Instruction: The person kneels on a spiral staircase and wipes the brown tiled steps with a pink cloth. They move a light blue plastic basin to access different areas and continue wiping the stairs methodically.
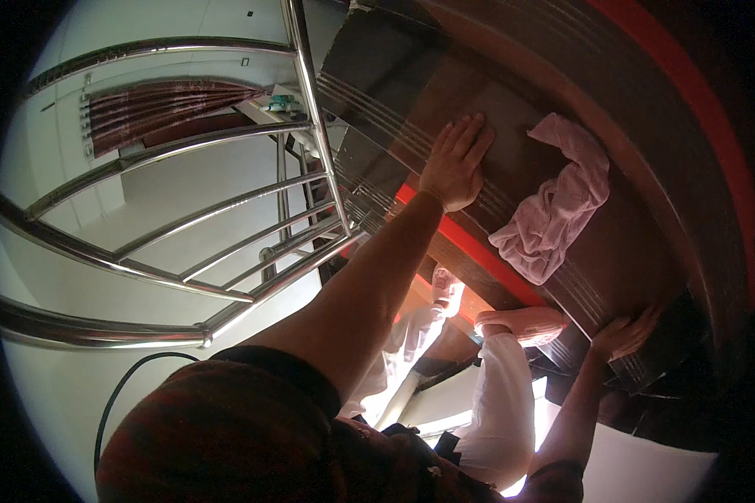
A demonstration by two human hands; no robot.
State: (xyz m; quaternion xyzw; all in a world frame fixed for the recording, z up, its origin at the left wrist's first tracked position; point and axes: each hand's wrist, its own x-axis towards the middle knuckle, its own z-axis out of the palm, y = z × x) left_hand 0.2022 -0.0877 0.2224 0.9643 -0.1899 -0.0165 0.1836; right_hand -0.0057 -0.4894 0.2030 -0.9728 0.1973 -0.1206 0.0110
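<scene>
My left hand (pixel 460 163) lies flat on a dark brown stair tread (pixel 505 113), palm down with the fingers stretched out. Farther right, my right hand (pixel 625 337) rests on the same step near its grooved edge, fingers extended. Between the two hands is a crumpled pink cloth (pixel 558 201), spread in a loose curve across the tread. Neither hand touches the cloth.
On the left stands a shiny metal stair railing (pixel 319 126). A red strip (pixel 495 261) runs below the step's edge, and another step rises behind. My feet in pink shoes (pixel 524 324) stand on lower steps. A dark red curtain (pixel 176 109) hangs at the far left.
</scene>
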